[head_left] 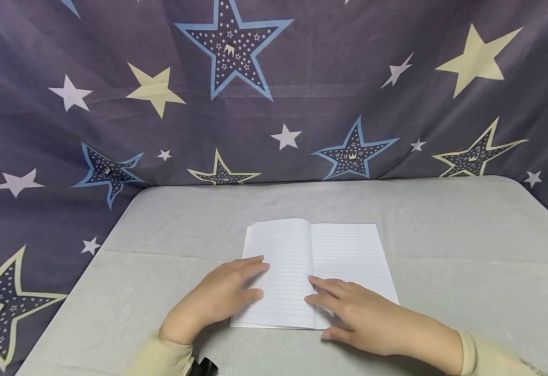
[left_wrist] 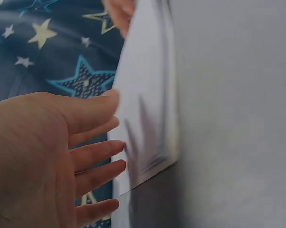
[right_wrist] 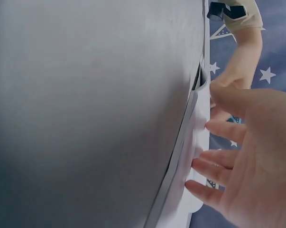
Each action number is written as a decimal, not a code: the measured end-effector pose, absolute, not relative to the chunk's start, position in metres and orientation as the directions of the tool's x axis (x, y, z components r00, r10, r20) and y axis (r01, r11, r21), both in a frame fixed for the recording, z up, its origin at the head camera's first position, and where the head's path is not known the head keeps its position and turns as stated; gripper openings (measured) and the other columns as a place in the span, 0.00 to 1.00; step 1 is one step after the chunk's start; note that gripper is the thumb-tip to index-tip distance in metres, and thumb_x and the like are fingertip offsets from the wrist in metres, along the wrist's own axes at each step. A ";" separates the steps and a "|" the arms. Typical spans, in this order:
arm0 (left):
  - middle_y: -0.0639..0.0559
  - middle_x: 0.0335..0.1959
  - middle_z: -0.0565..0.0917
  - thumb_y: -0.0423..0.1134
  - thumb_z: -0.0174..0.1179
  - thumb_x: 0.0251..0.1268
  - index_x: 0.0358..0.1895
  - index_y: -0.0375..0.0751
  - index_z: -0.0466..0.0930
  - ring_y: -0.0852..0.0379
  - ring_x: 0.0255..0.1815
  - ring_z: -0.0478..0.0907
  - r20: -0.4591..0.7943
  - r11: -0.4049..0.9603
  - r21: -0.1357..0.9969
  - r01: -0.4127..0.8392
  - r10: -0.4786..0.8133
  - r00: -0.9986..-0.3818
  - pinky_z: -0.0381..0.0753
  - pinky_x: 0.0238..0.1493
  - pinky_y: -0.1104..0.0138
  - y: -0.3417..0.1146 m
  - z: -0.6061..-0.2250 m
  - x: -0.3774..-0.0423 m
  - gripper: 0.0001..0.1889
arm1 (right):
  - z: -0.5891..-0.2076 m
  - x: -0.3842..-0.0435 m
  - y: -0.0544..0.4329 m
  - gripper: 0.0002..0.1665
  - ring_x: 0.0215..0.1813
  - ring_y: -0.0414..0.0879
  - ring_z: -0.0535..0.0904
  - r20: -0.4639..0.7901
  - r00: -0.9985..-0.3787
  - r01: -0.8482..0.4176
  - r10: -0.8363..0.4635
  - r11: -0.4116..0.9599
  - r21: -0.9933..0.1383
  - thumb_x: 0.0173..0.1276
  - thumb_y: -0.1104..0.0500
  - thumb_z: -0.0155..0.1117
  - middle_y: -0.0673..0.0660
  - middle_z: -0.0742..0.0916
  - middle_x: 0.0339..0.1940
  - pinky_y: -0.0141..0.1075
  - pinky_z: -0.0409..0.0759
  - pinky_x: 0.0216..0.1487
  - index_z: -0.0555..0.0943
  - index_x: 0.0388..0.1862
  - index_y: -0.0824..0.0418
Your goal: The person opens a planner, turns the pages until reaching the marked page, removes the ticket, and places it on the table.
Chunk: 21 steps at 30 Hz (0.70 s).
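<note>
An open notebook (head_left: 349, 248) with blank ruled pages lies on the grey-covered table in the head view. Its left page (head_left: 280, 261) bulges a little near the spine. My left hand (head_left: 224, 290) is over the left edge of that page, fingers spread and slightly bent, holding nothing. My right hand (head_left: 363, 316) reaches over the lower right page, its fingertips (head_left: 312, 281) right at the spine. In the left wrist view, the left hand (left_wrist: 62, 147) shows loose fingers beside the page. The right wrist view has the right hand's fingers (right_wrist: 211, 171) extended along the notebook's edge.
The table (head_left: 466, 250) has a pale grey cloth with faint fold lines. Behind it and to the sides hangs a dark purple star-patterned curtain (head_left: 330, 62). A black device (head_left: 203, 367) sits at the left wrist by the cream sleeve (head_left: 161, 357).
</note>
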<state>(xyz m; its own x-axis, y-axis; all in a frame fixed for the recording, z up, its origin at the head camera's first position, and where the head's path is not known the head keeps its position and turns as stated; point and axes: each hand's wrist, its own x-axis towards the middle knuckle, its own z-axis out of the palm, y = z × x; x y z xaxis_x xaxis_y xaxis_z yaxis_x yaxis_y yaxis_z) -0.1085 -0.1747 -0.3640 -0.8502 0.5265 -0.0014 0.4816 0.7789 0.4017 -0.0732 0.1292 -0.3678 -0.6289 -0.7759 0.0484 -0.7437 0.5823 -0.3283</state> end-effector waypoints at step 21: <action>0.44 0.71 0.71 0.41 0.68 0.62 0.67 0.40 0.74 0.42 0.70 0.67 -0.017 0.768 0.378 0.516 0.563 -0.826 0.66 0.68 0.45 -0.176 -0.365 -0.106 0.30 | -0.376 -0.087 0.217 0.46 0.72 0.64 0.64 0.048 -0.756 -0.621 -0.653 0.692 -0.369 0.57 0.34 0.69 0.60 0.69 0.75 0.64 0.67 0.63 0.73 0.70 0.54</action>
<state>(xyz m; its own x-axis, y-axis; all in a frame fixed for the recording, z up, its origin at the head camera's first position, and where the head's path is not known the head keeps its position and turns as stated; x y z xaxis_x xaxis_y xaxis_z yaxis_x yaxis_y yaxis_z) -0.1063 -0.1759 -0.3650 -0.8260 0.5634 -0.0168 0.5164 0.7684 0.3779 -0.0866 0.2167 -0.3763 -0.7558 -0.6531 0.0480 -0.6211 0.6916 -0.3686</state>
